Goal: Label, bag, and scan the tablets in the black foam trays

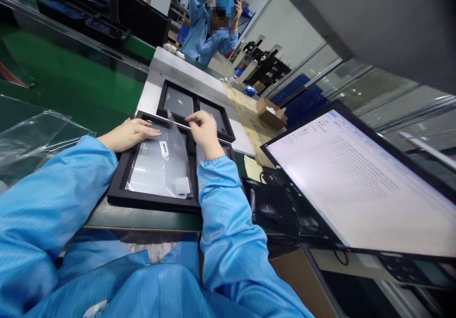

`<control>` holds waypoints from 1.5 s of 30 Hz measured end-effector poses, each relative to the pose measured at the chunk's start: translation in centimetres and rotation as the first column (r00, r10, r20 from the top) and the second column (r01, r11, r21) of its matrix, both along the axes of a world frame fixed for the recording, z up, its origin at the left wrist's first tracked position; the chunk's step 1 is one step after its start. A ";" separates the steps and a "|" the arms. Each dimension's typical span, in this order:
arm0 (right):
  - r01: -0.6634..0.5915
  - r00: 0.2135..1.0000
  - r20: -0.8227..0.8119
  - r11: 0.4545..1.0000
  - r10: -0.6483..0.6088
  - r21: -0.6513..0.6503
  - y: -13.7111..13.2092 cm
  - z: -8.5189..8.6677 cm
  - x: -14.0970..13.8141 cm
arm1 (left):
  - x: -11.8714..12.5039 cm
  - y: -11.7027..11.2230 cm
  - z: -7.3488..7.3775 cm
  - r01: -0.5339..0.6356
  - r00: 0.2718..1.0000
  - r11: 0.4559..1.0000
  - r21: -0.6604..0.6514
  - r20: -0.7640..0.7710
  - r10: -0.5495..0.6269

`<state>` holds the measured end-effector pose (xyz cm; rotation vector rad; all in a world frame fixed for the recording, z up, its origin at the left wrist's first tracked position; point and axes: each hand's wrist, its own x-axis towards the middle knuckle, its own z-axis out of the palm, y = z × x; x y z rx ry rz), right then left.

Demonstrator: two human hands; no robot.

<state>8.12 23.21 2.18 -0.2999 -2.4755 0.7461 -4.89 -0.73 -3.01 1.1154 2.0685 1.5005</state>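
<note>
In front of me lies a black foam tray [153,203] with two compartments. In its left compartment sits a flat grey tablet-like device in a clear plastic sleeve [156,173] bearing a white barcode label [163,148]. My left hand [130,134] rests with outstretched fingers on the upper left of the sleeve and tray rim. Beside the sleeve's raised upper right edge, my right hand [204,130] has its fingertips pinched together; whatever is between them cannot be made out. My right forearm partly covers the tray's right compartment.
Behind it, a second black tray [231,135] holds similar grey devices. Loose clear plastic bags [42,137] lie at left on the green surface. A monitor [356,180] stands at right, near a mouse [269,211]. Co-workers in blue [199,23] are beyond the bench.
</note>
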 end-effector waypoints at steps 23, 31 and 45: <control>0.807 0.557 0.658 0.518 -0.506 -0.285 7.7 -0.3 18.8 | -2.7 1.5 -3.2 -0.495 0.867 0.860 -0.125 -0.009 0.498; 0.086 0.832 0.526 0.977 -0.177 0.193 2.6 8.7 9.0 | -2.1 1.4 -2.4 -0.486 0.871 0.859 -0.164 -0.010 0.491; -0.562 0.581 0.813 0.702 -0.042 0.438 -5.0 7.6 0.2 | -2.1 1.6 -2.7 -0.477 0.875 0.864 -0.160 0.003 0.484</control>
